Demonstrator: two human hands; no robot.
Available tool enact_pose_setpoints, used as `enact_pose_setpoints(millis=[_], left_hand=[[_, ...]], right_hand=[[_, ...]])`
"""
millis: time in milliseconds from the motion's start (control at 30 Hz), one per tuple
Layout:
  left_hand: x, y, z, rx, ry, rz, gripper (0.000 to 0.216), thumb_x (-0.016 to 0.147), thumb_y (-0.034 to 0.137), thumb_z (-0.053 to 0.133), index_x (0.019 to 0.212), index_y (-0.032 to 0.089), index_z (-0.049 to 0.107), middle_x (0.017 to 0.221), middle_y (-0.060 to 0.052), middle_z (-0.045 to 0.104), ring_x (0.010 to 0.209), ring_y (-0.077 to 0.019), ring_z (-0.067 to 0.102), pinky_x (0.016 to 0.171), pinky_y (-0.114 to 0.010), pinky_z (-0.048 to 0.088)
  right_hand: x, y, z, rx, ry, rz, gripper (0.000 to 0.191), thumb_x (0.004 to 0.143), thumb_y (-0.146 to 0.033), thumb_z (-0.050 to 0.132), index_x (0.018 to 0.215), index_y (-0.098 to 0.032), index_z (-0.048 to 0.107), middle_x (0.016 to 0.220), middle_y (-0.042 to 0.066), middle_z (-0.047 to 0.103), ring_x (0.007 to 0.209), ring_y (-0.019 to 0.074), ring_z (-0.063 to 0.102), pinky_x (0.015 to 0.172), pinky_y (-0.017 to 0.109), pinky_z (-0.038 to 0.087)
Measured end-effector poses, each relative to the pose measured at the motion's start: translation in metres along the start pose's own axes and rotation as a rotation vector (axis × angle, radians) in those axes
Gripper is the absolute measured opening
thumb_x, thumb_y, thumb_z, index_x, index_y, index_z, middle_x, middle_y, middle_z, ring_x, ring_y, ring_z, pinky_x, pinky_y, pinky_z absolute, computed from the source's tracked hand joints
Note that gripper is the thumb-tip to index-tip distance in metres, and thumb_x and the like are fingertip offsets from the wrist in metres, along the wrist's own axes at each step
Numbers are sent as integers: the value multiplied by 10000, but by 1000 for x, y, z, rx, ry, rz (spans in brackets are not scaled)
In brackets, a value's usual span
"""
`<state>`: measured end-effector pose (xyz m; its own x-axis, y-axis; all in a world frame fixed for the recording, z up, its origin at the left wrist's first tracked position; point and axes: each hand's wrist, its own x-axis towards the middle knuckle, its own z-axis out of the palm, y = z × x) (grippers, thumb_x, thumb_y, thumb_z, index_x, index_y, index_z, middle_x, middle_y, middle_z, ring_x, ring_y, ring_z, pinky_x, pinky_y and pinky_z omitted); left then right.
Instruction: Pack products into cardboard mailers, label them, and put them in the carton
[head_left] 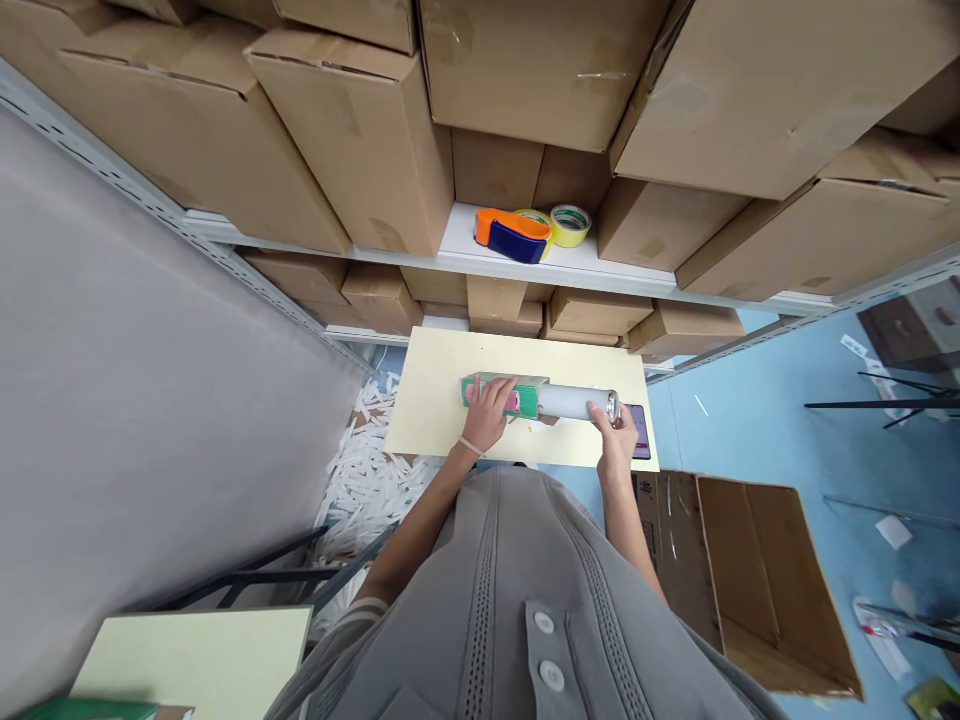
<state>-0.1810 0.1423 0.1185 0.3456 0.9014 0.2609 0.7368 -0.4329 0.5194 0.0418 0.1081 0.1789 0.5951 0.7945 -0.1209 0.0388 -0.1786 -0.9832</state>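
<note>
Over the pale yellow table (442,355), my left hand (489,412) is closed around a long green and pink printed box (529,401). A grey-white cylinder (570,402) with a shiny metallic end reaches out of the box's right end. At that metallic end, the thumb and fingers of my right hand (615,432) grip the cylinder. The part inside the box is hidden, so I cannot tell how far in it goes. A phone (639,432) lies on the table just right of my right hand.
Shelves of cardboard boxes (352,130) stand behind the table. An orange and blue tape dispenser (514,235) and a tape roll (570,226) lie on the shelf. An open carton (772,580) is on the floor at right; white paper strips (367,480) cover the floor at left.
</note>
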Motion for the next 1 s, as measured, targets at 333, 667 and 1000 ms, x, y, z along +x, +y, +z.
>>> enact_pose_setpoints(millis=[333, 667, 1000], left_hand=[[10, 37, 2, -71, -70, 105, 783, 745, 87, 470, 1481, 224, 240, 1375, -85, 480, 1321, -258, 398, 1187, -521, 70], [-2, 11, 42, -260, -19, -89, 762, 729, 128, 572, 1420, 172, 255, 1323, -148, 447, 1300, -272, 404, 1100, -474, 323], [-41, -43, 87, -444, 45, -290, 749, 692, 185, 660, 1335, 142, 279, 1256, -164, 414, 1143, -286, 528, 904, -440, 491]], right_hand=[[-14, 9, 6, 0, -69, -10, 602, 618, -506, 751, 1061, -184, 502, 818, -10, 570, 723, 139, 558, 670, 279, 501], [-18, 5, 35, -576, -237, -587, 513, 649, -406, 730, 1091, -203, 568, 1117, 93, 492, 1037, 254, 498, 886, 398, 444], [-31, 43, 87, -912, -522, -740, 483, 671, -196, 696, 1146, -191, 608, 1244, 147, 411, 1114, 323, 409, 923, 443, 394]])
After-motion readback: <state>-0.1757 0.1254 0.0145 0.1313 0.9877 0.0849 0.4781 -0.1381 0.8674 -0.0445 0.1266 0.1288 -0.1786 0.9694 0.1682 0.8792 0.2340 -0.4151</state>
